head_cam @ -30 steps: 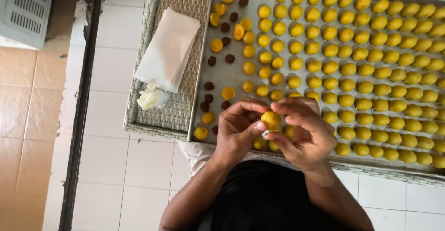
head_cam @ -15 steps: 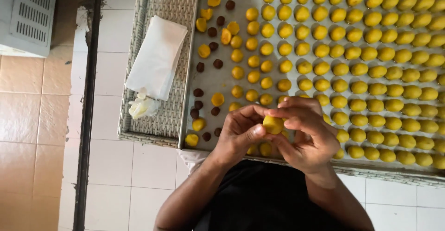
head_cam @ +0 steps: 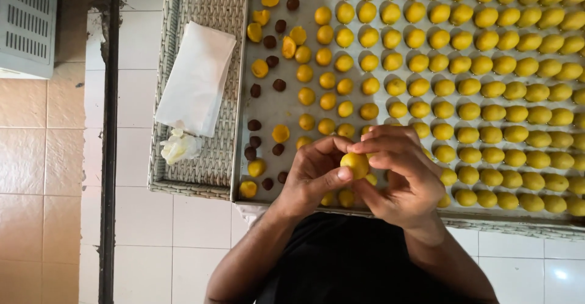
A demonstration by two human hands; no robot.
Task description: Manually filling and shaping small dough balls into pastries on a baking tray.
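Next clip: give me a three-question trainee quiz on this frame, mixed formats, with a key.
1. True or false: both hands are closed on one yellow dough ball.
2. Multiple choice: the small dark brown balls lie mostly
A. at the left end of the metal tray
B. at the tray's far right end
C. on the white folded cloth
3. Fill in: the white folded cloth rests on a woven ____ tray, left of the metal tray.

Key:
1. True; fingertips of the left hand and right hand meet on it.
2. A
3. wicker
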